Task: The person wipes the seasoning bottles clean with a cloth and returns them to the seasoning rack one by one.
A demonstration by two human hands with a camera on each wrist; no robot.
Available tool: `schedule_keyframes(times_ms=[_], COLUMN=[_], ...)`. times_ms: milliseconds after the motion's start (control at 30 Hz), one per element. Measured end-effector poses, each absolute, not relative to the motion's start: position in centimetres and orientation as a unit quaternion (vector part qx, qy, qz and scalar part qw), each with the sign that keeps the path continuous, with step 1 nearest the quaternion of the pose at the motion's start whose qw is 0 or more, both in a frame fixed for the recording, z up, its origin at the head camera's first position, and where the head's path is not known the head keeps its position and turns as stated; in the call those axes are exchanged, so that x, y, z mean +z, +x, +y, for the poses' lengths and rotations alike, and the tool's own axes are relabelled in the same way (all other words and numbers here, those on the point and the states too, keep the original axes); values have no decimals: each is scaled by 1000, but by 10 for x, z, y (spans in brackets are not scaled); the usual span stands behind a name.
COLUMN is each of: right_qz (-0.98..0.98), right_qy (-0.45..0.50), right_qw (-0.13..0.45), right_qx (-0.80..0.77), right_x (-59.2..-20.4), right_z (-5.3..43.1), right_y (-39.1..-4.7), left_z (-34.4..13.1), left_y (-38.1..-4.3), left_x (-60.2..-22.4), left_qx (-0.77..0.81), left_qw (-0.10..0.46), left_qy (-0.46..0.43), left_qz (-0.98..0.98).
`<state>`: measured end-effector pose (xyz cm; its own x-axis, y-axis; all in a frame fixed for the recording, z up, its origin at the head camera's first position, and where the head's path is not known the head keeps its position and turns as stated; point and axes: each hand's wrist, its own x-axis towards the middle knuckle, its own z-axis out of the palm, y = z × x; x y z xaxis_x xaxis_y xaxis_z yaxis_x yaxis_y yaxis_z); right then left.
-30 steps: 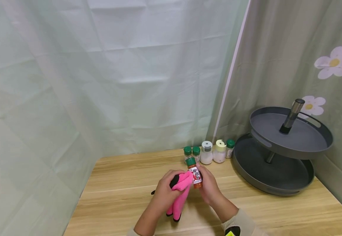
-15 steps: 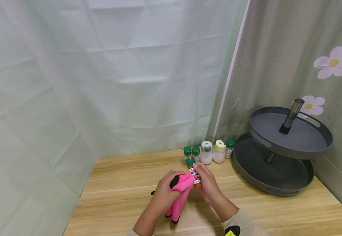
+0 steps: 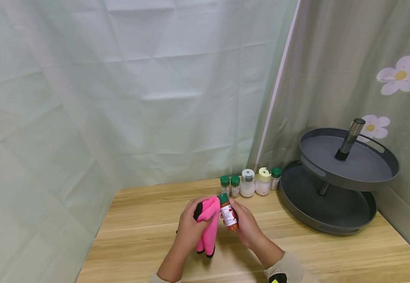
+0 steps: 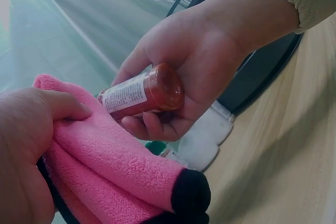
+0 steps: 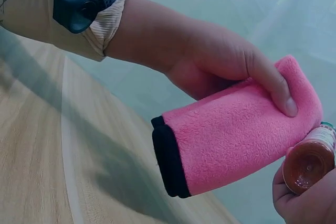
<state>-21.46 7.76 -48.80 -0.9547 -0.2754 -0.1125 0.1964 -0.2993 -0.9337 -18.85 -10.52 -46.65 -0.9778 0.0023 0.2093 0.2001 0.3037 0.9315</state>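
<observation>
A folded pink cloth (image 3: 210, 226) with black edging is gripped in my left hand (image 3: 188, 230), its thumb pressed over the fold. In my right hand (image 3: 246, 224) I hold a spice jar (image 3: 228, 216) with a green cap, a white label and red-orange contents. The jar leans with its cap up and to the left, right beside the cloth. From the left wrist view, the jar's base (image 4: 170, 87) faces the camera and fingers curl under it. The right wrist view shows the cloth (image 5: 236, 135) hanging from the left hand, with the jar at its far end.
Behind the hands, a row of green-capped jars (image 3: 234, 186) and two white-bodied shakers (image 3: 248, 184) stands along the back of the wooden table (image 3: 144, 220). A two-tier dark grey round tray (image 3: 332, 228) stands at the right, and curtains (image 3: 155, 98) hang behind.
Both hands have shifted slightly left. The jar has turned so a different side of its label shows, and the cloth now sits to the left of its cap.
</observation>
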Motion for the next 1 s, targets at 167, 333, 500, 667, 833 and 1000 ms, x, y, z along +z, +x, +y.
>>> schedule_keyframes(times_ms=[167, 333, 500, 667, 833, 1000], right_qz=[569, 569, 571, 557, 550, 571], right_qy=[-34, -18, -24, -45, -43, -16], right_qw=[133, 102, 61, 58, 72, 95], right_qx=[-810, -816, -818, -827, -831, -815], right_x=[-486, -483, -482, -482, -481, -481], right_z=[79, 82, 87, 91, 87, 83], right_y=[-214, -216, -220, -221, -219, -216], left_z=[-102, -95, -89, -85, -85, -88], left_y=[-188, -184, -181, -181, -182, -183], left_x=[-469, -471, -475, -477, -477, -474], left_qx=[-580, -563, -544, -550, -568, -590], left_qw=[63, 35, 2, -7, 18, 48], left_qy=[-90, -124, -145, -136, -117, -90], left_qz=[-807, -817, -826, -824, -815, -801])
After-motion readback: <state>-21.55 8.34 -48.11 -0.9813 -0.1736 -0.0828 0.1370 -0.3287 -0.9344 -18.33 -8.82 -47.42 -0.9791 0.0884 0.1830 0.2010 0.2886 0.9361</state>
